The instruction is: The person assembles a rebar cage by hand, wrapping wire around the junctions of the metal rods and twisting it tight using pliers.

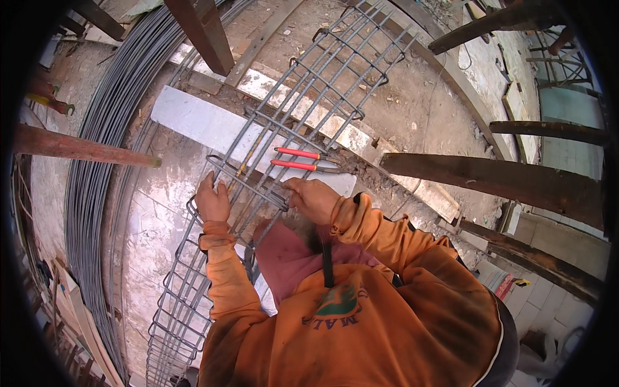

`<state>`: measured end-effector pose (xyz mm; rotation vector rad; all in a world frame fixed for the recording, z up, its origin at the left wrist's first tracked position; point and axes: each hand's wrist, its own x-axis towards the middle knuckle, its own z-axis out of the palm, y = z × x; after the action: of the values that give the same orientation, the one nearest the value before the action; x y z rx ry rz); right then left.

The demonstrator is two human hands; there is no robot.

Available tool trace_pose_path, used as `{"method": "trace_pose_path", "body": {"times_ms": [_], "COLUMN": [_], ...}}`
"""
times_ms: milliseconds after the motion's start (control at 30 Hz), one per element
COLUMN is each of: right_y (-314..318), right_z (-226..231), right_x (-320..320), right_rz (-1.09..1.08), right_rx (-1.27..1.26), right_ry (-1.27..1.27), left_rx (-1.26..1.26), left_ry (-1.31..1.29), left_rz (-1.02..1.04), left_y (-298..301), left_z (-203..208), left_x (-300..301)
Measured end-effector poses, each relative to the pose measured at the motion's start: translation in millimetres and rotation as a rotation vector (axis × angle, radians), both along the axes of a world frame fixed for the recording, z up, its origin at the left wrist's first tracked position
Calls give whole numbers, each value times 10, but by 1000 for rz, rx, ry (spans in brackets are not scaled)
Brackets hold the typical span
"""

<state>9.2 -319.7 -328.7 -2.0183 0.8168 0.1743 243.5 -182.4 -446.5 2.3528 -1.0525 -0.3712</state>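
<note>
A long rebar cage (303, 90) of lengthwise bars and bent stirrups runs diagonally from the upper right to the lower left. At its left side, my left hand (213, 201) has its fingers curled on a steel stirrup (248, 180) that crosses the bars. My right hand (314, 200) is closed at the right end of that stirrup, thumb and forefinger pinched by its corner. Just beyond the right hand, pincers with red handles (296, 164) lie across the cage, jaws pointing right. The exact contact under my right fingers is partly hidden.
A thick bundle of steel rods (106, 155) curves down the left. Under the cage lies a pale board (193, 119). Timber posts slant in from above and from the right, including a dark one (490, 180); a reddish pole (84, 145) juts in from the left.
</note>
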Motion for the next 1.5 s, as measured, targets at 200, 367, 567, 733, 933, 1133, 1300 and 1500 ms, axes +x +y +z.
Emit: {"method": "trace_pose_path", "body": {"times_ms": [200,367,567,733,933,1133,1300,1500], "right_y": [151,169,209,458,567,674,663,407], "right_z": [-129,-203,-144,-125,305,465,806,915], "right_x": [171,224,334,613,659,462,227,-446], "right_rz": [-111,-124,-432,-215,29,151,199,224], "right_rx": [154,124,470,186,157,36,285,512], "right_ry": [-61,-182,-283,-322,-223,-257,-400,-299], "left_rx": [74,-23,-329,-634,-1040,-1339,-1446,-1558], "left_ry": [331,544,492,1080,1497,1716,1666,1417], "left_rz": [46,163,181,271,507,466,377,375], "left_y": [-79,-87,-127,-95,95,250,348,439], "left_z": [158,73,478,914,964,1228,1548,1588], "left_x": [167,203,-185,-517,-404,-353,-251,-176]}}
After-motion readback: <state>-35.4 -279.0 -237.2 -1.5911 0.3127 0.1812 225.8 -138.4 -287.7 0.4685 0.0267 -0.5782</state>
